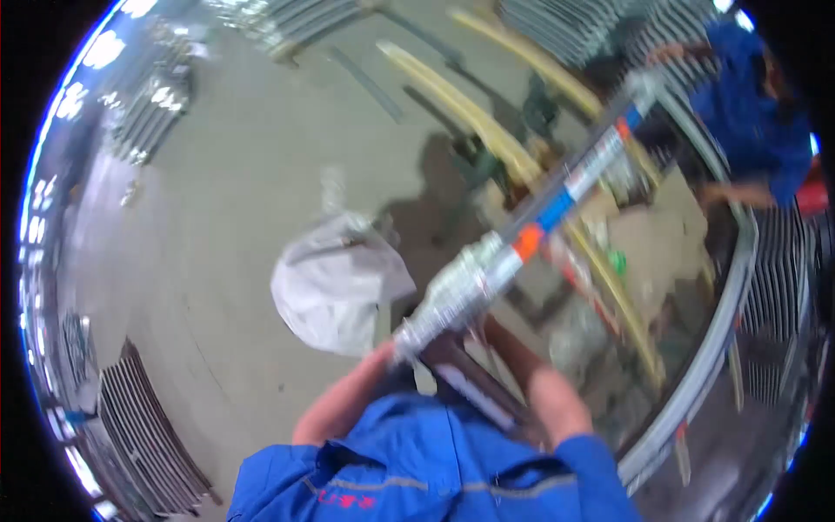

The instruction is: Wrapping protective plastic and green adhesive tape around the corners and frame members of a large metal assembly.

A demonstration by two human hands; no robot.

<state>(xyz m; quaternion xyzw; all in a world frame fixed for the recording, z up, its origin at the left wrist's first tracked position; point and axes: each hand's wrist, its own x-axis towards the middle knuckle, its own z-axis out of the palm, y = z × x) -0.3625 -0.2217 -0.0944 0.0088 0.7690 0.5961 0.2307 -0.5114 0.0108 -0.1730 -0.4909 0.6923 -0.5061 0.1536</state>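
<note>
Gripping silver bundle (522, 235), orange-blue labels, both hands.

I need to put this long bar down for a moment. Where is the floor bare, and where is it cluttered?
Bare concrete floor lies left of the white sack, up to the metal racks at the left edge. Right of the long wrapped bar it is crowded: yellow curved rails, metal frames, a person in blue.

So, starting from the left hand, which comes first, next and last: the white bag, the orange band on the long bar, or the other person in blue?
From the left hand, in the head view:
1. White bag, just up and left on the floor.
2. Orange band, up the long bar to the right.
3. Person in blue, far at the top right.
</note>
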